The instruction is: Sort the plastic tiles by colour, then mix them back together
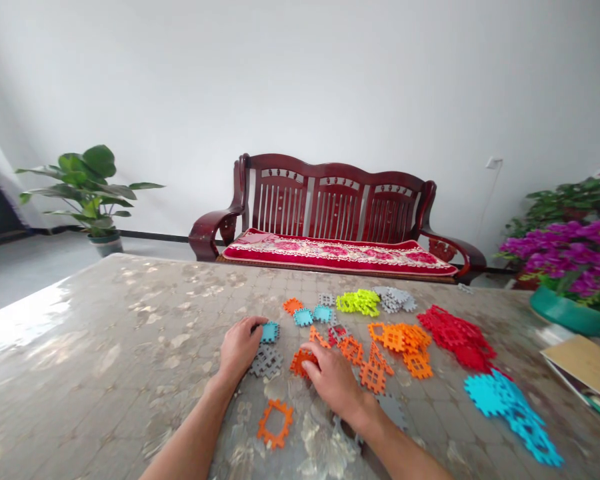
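My left hand (241,347) is closed at the left edge of a light-blue interlocking toy tile (271,332), its fingers curled and partly hidden. Just below that tile lie grey tiles (267,361), close to the same hand. With thumb and fingers, my right hand (334,377) grips a dark-orange tile (300,364) low over the table. An orange open-frame tile (263,427) lies flat in front of me, between my forearms. Right of my right hand are orange window-pattern tiles (373,377) and a red tile (337,333).
Piles of lime-green (359,302), grey (395,299), orange (405,343), red (457,335) and blue tiles (513,410) spread across the table (105,373). A purple-flowered planter (570,310) and a notebook (587,367) stand at the right. A wooden bench (330,200) is behind.
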The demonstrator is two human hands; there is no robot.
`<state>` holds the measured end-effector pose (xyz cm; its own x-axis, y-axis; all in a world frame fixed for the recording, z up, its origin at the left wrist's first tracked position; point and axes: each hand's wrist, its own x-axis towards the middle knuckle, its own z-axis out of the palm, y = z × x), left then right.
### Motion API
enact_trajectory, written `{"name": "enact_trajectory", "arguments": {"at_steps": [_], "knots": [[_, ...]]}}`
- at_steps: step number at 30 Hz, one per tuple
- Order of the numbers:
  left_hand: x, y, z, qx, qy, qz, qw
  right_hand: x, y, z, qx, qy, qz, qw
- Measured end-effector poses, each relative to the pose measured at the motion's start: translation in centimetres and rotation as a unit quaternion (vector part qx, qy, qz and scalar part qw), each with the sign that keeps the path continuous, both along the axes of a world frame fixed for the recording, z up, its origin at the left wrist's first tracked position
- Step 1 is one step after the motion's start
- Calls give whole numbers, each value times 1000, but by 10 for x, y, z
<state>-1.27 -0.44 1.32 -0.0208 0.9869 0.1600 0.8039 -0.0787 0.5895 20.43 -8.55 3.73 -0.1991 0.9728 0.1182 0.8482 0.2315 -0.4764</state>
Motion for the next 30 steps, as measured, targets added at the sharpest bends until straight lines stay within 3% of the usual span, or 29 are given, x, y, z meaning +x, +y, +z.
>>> {"name": "enact_trajectory", "arguments": {"at_steps": [5, 10, 16, 18, 25, 30], "knots": [[0, 1, 0, -4, 2, 3, 1000, 3, 2, -6, 30, 53, -10, 998], [1, 0, 2, -12, 6, 8, 1000, -2, -9, 1, 104, 32, 4, 994], [1, -1, 2, 0, 0, 8, 1000, -15, -36, 3, 44, 4, 219, 975], [1, -1, 2, 1, -1, 6, 1000, -17, -42, 0, 39, -13, 246, 968], [0, 1, 0, -3, -3, 5, 1000, -21, -44, 1, 61, -56, 242, 967], [0, 0, 0, 4, -1, 2, 1000, -20, -43, 0, 42, -12, 202, 978]]}}
